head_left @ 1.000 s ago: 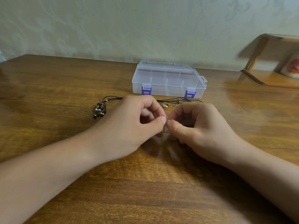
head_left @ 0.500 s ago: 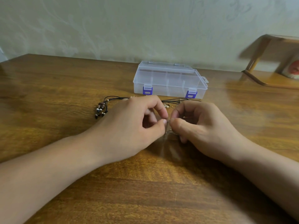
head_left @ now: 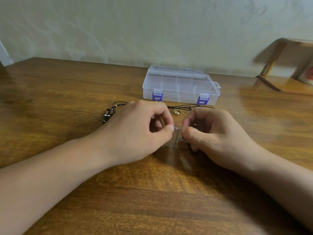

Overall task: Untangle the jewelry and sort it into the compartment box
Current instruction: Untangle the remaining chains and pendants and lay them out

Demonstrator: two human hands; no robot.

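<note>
Both hands, left (head_left: 135,131) and right (head_left: 215,134), pinch a thin chain (head_left: 177,133), blurred and mostly hidden.

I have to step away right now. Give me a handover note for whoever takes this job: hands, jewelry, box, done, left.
Left hand: thumb and forefinger pinched on a thin silvery chain.
Right hand: pinching the same chain close beside it; the rest dangles to the brown wooden table.
Black cord necklace with dark beads lies behind the left hand; small gold pieces lie between the hands and the box.
Clear plastic compartment box with purple latches stands at the back, lid shut, compartments apparently empty.
Done: nothing sorted.
Left: free the chain, open the box, sort every piece.
</note>
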